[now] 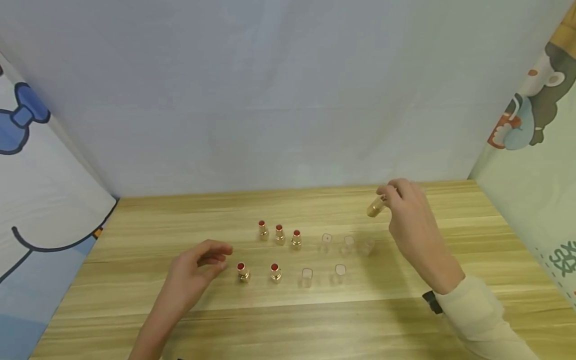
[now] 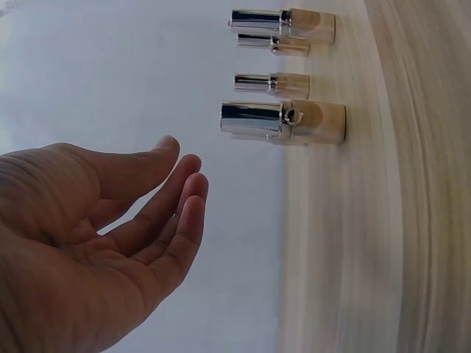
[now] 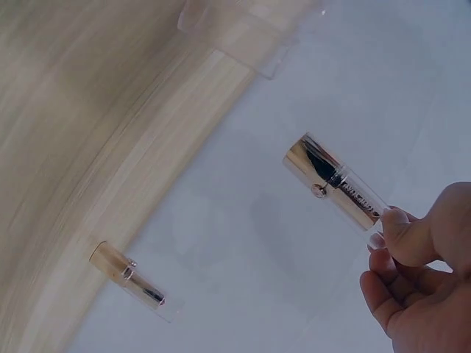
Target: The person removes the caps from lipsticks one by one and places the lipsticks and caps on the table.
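Up off the table at the right, my right hand (image 1: 411,220) pinches a gold lipstick (image 3: 331,184) between thumb and fingertips. It hangs tilted, gold base pointing down and left, with clear plastic around the end in my fingers. Over the left part of the table, my left hand (image 1: 193,272) is empty, its fingers loosely bent. Nearest to it stands an upright gold lipstick (image 1: 243,273) with a red tip; another lipstick (image 1: 276,273) is beside it. In the left wrist view, the thumb (image 2: 147,165) is apart from the lipsticks.
Behind these, three more uncapped lipsticks (image 1: 280,236) stand in a row. Several clear caps (image 1: 340,273) stand to their right in two rows, one clear cap (image 1: 368,246) below my right hand. A pale curtain (image 1: 288,125) hangs along the wooden table's (image 1: 315,325) back edge.
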Action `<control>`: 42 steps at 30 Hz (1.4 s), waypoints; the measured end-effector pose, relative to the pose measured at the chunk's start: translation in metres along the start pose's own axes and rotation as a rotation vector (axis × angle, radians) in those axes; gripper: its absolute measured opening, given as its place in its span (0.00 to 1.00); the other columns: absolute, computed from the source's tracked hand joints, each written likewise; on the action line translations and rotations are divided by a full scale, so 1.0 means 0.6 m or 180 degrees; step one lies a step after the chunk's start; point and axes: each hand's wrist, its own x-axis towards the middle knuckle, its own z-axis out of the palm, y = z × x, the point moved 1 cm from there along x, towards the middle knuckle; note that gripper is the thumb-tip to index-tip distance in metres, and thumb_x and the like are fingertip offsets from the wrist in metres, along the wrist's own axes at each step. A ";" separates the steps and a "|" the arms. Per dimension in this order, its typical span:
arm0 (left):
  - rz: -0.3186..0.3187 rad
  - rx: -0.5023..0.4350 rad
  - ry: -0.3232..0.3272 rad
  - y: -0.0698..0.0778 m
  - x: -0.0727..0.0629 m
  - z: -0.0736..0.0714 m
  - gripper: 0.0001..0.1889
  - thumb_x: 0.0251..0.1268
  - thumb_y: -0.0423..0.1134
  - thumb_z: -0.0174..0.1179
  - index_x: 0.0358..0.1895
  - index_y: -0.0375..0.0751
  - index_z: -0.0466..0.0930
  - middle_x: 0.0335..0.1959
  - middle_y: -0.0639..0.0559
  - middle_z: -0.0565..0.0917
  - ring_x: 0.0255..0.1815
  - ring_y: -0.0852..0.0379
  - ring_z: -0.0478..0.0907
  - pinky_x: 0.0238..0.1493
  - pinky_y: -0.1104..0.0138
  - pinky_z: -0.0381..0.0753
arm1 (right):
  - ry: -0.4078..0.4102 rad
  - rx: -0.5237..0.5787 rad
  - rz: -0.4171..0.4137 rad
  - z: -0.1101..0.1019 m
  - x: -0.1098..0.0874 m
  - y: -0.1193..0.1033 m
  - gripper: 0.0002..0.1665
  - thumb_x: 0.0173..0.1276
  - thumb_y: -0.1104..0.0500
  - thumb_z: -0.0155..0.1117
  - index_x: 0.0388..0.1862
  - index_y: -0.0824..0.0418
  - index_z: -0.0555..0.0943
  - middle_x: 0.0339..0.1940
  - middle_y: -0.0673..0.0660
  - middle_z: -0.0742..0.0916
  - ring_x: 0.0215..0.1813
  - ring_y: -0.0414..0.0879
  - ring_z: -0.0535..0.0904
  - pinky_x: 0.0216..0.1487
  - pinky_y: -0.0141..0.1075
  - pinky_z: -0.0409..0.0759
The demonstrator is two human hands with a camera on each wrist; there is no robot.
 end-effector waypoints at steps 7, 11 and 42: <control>0.0181 -0.0072 0.0031 0.012 -0.006 0.003 0.16 0.67 0.27 0.68 0.55 0.44 0.86 0.50 0.48 0.90 0.48 0.53 0.87 0.54 0.72 0.86 | 0.0128 0.0095 -0.0058 -0.011 -0.006 -0.030 0.18 0.57 0.88 0.64 0.42 0.73 0.82 0.41 0.67 0.83 0.42 0.64 0.80 0.44 0.50 0.80; 0.0247 -0.0100 0.0023 0.020 -0.009 0.006 0.16 0.66 0.27 0.69 0.54 0.45 0.86 0.49 0.49 0.91 0.48 0.52 0.87 0.54 0.71 0.86 | 0.0220 0.0124 -0.0162 -0.018 -0.012 -0.047 0.17 0.57 0.85 0.67 0.42 0.73 0.82 0.41 0.67 0.83 0.40 0.63 0.79 0.44 0.48 0.81; 0.0728 -0.0135 -0.0398 0.073 -0.022 0.054 0.21 0.61 0.30 0.74 0.57 0.49 0.86 0.51 0.57 0.91 0.49 0.58 0.87 0.53 0.63 0.87 | 0.0210 0.0628 -0.0378 -0.044 -0.052 -0.180 0.18 0.59 0.79 0.72 0.47 0.67 0.83 0.44 0.59 0.84 0.42 0.50 0.80 0.47 0.38 0.82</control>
